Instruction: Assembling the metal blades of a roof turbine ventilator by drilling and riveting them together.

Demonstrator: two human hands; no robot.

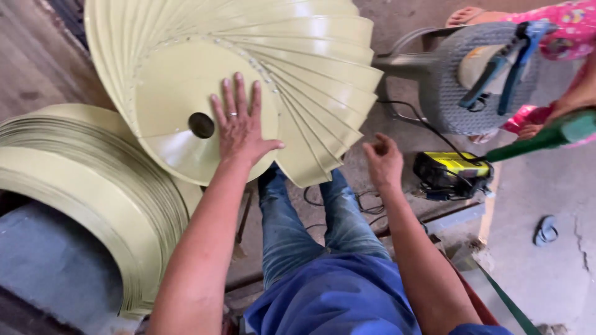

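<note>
Our left hand [241, 127] lies flat, fingers [238, 93] spread and gripping nothing, on the round centre plate [180, 93] of a pale yellow-green sheet-metal fan wheel [310, 74]. Palm at about 4 o'clock from the dark hub hole [201, 125], fingertips reaching toward the plate's riveted rim at 1 o'clock. Thin curved blades fan out from the plate toward 3 o'clock, overlapping like pages. We judge the wheel light for its bulk but springy: blades look thin, easily bent, edges likely sharp, painted surface slick. Best hold seems the stiff plate or the hub hole, not the blade tips. Our right hand [383, 162] hangs free, fingers loosely curled, holding nothing, just off the lowest blades at 5 o'clock from the hub. At 9 o'clock a stack of same-coloured metal rings [93, 180] sits over a blue-grey block. At 3 o'clock a yellow-and-black power unit [452, 174] with cables on the floor, a grey woven stool [453, 93] carrying a blue tool, and another person in pink [574, 28] holding a green handle [559, 133].
</note>
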